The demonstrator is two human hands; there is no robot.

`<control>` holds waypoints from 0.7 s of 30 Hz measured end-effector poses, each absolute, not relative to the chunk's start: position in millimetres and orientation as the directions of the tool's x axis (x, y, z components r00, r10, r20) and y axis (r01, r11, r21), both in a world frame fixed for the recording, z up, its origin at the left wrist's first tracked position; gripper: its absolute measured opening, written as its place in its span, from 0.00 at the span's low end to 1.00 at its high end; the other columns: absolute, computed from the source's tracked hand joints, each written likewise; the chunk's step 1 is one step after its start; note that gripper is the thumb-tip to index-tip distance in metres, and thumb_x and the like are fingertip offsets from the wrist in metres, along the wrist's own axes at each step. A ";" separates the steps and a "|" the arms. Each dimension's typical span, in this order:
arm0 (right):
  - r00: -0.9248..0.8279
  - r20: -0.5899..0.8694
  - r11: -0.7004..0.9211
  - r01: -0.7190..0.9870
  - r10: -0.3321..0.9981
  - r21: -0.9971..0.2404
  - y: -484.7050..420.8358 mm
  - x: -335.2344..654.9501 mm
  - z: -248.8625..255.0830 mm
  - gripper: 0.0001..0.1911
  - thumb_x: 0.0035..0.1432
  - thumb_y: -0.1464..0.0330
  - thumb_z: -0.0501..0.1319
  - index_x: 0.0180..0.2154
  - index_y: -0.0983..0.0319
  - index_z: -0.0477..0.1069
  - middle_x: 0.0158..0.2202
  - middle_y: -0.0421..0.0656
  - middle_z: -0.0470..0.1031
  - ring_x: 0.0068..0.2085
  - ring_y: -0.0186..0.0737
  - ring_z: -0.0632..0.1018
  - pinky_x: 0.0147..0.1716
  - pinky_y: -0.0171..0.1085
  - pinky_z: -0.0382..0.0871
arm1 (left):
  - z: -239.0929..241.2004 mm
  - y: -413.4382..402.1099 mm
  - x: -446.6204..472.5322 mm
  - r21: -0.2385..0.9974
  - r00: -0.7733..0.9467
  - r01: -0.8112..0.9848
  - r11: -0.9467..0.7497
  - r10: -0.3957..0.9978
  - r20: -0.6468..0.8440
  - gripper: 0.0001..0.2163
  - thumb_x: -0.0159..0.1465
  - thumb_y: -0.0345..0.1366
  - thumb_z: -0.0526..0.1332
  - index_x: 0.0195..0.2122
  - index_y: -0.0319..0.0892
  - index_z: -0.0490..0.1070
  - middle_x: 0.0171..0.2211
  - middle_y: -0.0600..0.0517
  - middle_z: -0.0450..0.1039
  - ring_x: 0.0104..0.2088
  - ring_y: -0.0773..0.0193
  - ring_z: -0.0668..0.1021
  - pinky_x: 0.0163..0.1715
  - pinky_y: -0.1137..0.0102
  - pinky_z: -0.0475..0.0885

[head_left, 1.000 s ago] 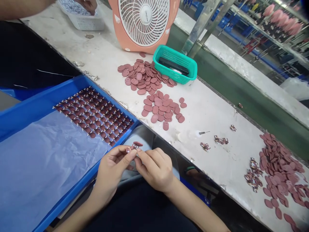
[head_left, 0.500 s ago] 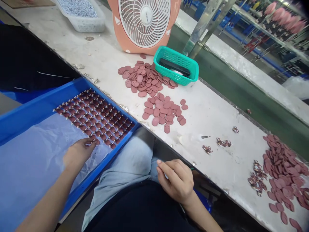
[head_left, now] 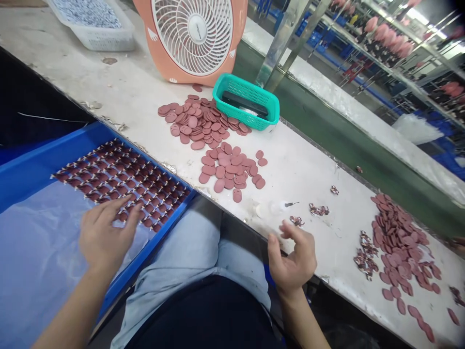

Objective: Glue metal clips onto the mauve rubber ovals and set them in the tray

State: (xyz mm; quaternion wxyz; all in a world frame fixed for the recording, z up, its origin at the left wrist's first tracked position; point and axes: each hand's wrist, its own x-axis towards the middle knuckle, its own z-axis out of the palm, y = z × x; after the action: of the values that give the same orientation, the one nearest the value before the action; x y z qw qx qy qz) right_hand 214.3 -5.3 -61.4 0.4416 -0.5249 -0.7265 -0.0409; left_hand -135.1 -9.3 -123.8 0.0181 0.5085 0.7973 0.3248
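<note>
three piles of flat, dull red ovals are spread over the white table (head_left: 301, 167). the back pile (head_left: 203, 121) and the front pile (head_left: 232, 167) are found past both hands, and the side pile (head_left: 399, 247) is found well to the right of the right hand (head_left: 296, 261). beside the back pile, a green basket (head_left: 236, 113) is set near an orange fan (head_left: 196, 29). a thin needle (head_left: 291, 204) and a small shiny clump (head_left: 297, 221) are seen just past the right fingertips. below the left hand (head_left: 103, 232), rows of little pieces (head_left: 109, 170) are laid on a pale sheet (head_left: 39, 252) in a blue tray (head_left: 47, 157). some rows are hidden by its fingers, and the tray's wall is set between it and the piles.

the left thumb and fingers are spread wide, with nothing seen held; whether a piece is touched cannot be told. the right hand is held by the table's edge, its thumb and first finger parted, with nothing seen held.
</note>
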 end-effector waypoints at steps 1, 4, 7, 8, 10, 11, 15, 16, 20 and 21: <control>0.001 0.653 0.380 0.813 0.758 -0.441 -1.6 217.0 -62.8 0.25 0.61 0.68 0.65 0.59 0.61 0.66 0.43 0.51 0.74 0.40 0.48 0.74 0.39 0.49 0.72 | -117.2 -2.1 -118.8 0.538 -0.430 0.821 0.192 0.828 0.360 0.18 0.61 0.46 0.66 0.47 0.41 0.78 0.46 0.41 0.79 0.47 0.47 0.78 0.52 0.55 0.68; 0.081 0.476 0.207 0.828 0.876 -0.522 12.3 217.6 -64.3 0.32 0.60 0.53 0.65 0.59 0.62 0.64 0.50 0.54 0.72 0.48 0.54 0.72 0.47 0.57 0.69 | -102.1 25.5 -71.6 0.532 -0.180 0.842 -0.093 0.881 0.438 0.21 0.55 0.49 0.71 0.48 0.47 0.80 0.53 0.44 0.78 0.55 0.46 0.75 0.60 0.56 0.61; 0.086 0.362 0.164 0.780 0.928 -0.604 24.3 214.3 -63.7 0.27 0.59 0.51 0.65 0.52 0.62 0.68 0.51 0.54 0.73 0.52 0.58 0.70 0.52 0.61 0.64 | -96.8 48.0 -46.4 0.582 0.127 0.721 -0.375 0.898 0.421 0.21 0.57 0.44 0.72 0.52 0.54 0.78 0.57 0.48 0.77 0.58 0.46 0.74 0.63 0.54 0.55; 0.086 0.348 0.169 0.752 0.933 -0.638 26.2 214.0 -63.6 0.24 0.60 0.53 0.65 0.50 0.61 0.69 0.49 0.53 0.73 0.52 0.57 0.70 0.53 0.61 0.64 | -96.5 50.9 -43.8 0.603 0.175 0.681 -0.415 0.892 0.416 0.18 0.59 0.41 0.70 0.52 0.56 0.78 0.55 0.49 0.79 0.56 0.47 0.75 0.63 0.53 0.54; 0.085 0.346 0.196 0.687 0.934 -0.699 25.3 213.9 -63.8 0.19 0.63 0.57 0.63 0.50 0.61 0.69 0.48 0.52 0.74 0.51 0.55 0.72 0.53 0.58 0.65 | -95.3 48.0 -43.0 0.621 0.184 0.656 -0.429 0.889 0.420 0.13 0.62 0.36 0.67 0.47 0.60 0.80 0.49 0.52 0.83 0.50 0.51 0.79 0.62 0.54 0.55; 0.084 0.353 0.217 0.651 0.932 -0.728 22.6 213.5 -63.8 0.18 0.64 0.58 0.61 0.50 0.61 0.68 0.47 0.51 0.74 0.50 0.53 0.73 0.52 0.56 0.67 | -93.2 42.4 -42.7 0.625 0.161 0.655 -0.425 0.887 0.434 0.12 0.63 0.34 0.67 0.45 0.61 0.81 0.45 0.53 0.84 0.47 0.52 0.81 0.60 0.54 0.57; 0.056 0.329 0.270 0.450 0.943 -0.851 3.6 200.5 -58.7 0.15 0.68 0.56 0.53 0.49 0.59 0.61 0.36 0.43 0.72 0.32 0.39 0.76 0.32 0.40 0.75 | -67.6 5.9 -28.0 0.923 -0.147 0.342 -0.176 0.960 0.237 0.07 0.63 0.35 0.68 0.40 0.55 0.83 0.36 0.52 0.85 0.38 0.55 0.82 0.50 0.60 0.69; 0.027 0.298 0.263 0.400 0.954 -0.878 -0.8 194.0 -55.6 0.15 0.67 0.56 0.54 0.48 0.58 0.60 0.32 0.40 0.70 0.27 0.36 0.73 0.27 0.36 0.73 | -58.4 -2.9 -21.5 0.985 -0.174 0.165 -0.045 0.982 0.073 0.06 0.62 0.37 0.68 0.39 0.54 0.83 0.34 0.52 0.85 0.37 0.55 0.82 0.46 0.61 0.72; -0.144 0.060 0.074 0.089 0.988 -0.993 -9.2 167.7 -42.5 0.18 0.57 0.60 0.67 0.44 0.58 0.63 0.29 0.36 0.70 0.24 0.32 0.71 0.24 0.32 0.70 | -32.0 -24.3 -2.2 0.930 -0.073 -0.218 0.297 0.945 -0.319 0.05 0.56 0.41 0.73 0.33 0.50 0.84 0.30 0.52 0.85 0.35 0.55 0.83 0.41 0.65 0.76; -0.183 0.005 0.007 0.009 0.983 -1.000 -9.1 163.9 -40.2 0.18 0.56 0.61 0.68 0.43 0.58 0.64 0.28 0.36 0.70 0.24 0.31 0.70 0.23 0.32 0.70 | -30.1 -26.3 -1.1 0.914 -0.063 -0.253 0.318 0.937 -0.344 0.06 0.54 0.41 0.75 0.32 0.49 0.84 0.31 0.52 0.85 0.35 0.56 0.83 0.40 0.66 0.76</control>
State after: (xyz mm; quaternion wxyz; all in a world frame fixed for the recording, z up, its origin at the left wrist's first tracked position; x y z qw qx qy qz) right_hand 163.9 -9.1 -40.2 0.4510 -0.4528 -0.5476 0.5401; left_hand -1.1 -26.3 -30.1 0.6065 0.3171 0.5396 0.4903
